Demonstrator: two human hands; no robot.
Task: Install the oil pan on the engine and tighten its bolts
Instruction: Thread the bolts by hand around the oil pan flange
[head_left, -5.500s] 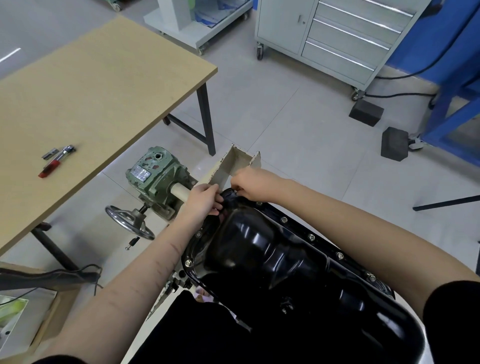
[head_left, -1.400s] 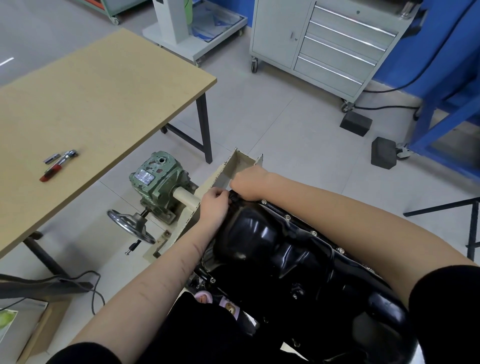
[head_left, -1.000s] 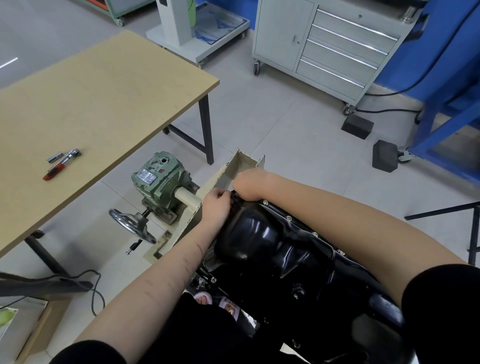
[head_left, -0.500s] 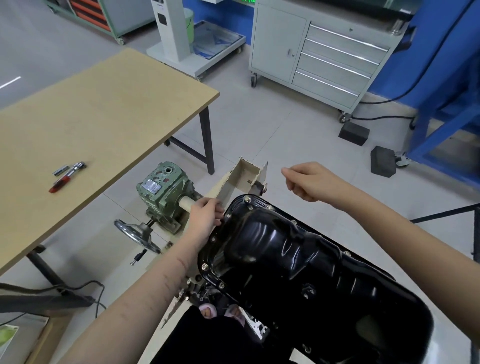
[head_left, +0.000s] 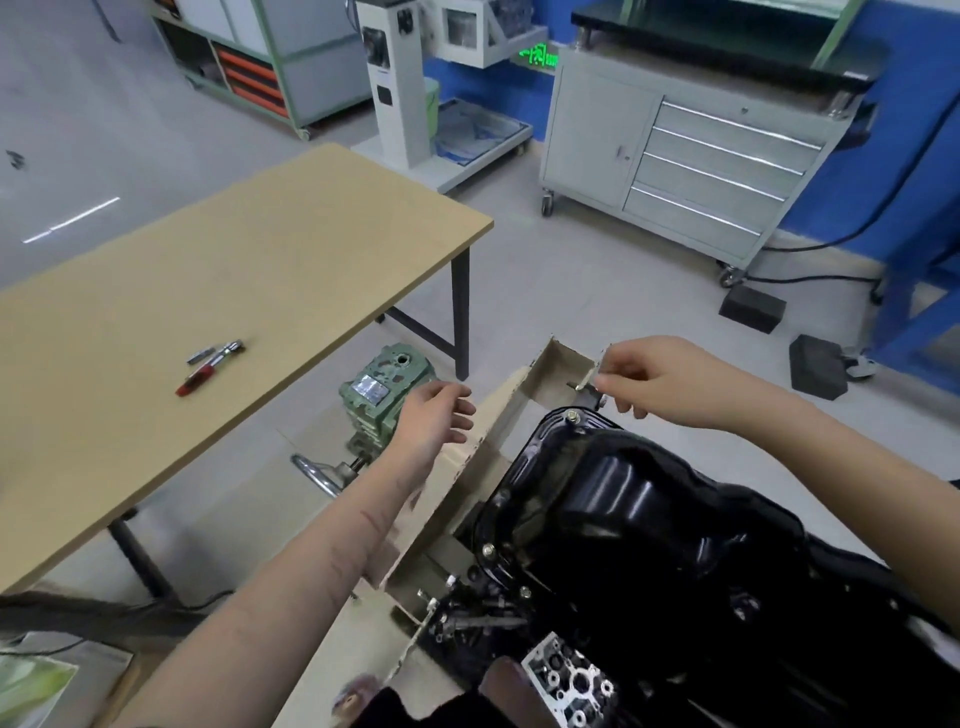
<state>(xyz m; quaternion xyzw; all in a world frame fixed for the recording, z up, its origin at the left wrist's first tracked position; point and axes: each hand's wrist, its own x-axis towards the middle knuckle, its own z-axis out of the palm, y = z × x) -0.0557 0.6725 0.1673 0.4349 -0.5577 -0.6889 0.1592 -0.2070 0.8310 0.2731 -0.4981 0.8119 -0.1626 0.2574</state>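
**Oil pan seated on engine, both hands off it**

Glossy black stamped-steel oil pan (head_left: 623, 525) sits sump-up on the engine (head_left: 566, 680), near right of the scene. Silver flange bolts (head_left: 572, 415) show along its rim: one at the far corner, more down the left edge.

Left hand (head_left: 434, 415) hovers left of the pan, over the beige engine-stand bracket (head_left: 467, 478). Fingers relaxed and loosely spread, holding nothing, not touching the pan.

Right hand (head_left: 654, 382) hangs above the pan's far corner, just beyond that corner bolt. Fingers curled, thumb and forefinger brought together as if pinching; whether anything small sits between them cannot be told. Clear of the pan.

Green cast gearbox with a chrome handwheel (head_left: 384, 400) stands left of the bracket, partly behind the left hand.

Light wooden table (head_left: 208, 312) at left carries a red-handled ratchet (head_left: 210, 367) and a small metal piece just beside it. Grey drawer cabinet on castors (head_left: 696, 166) stands far right.
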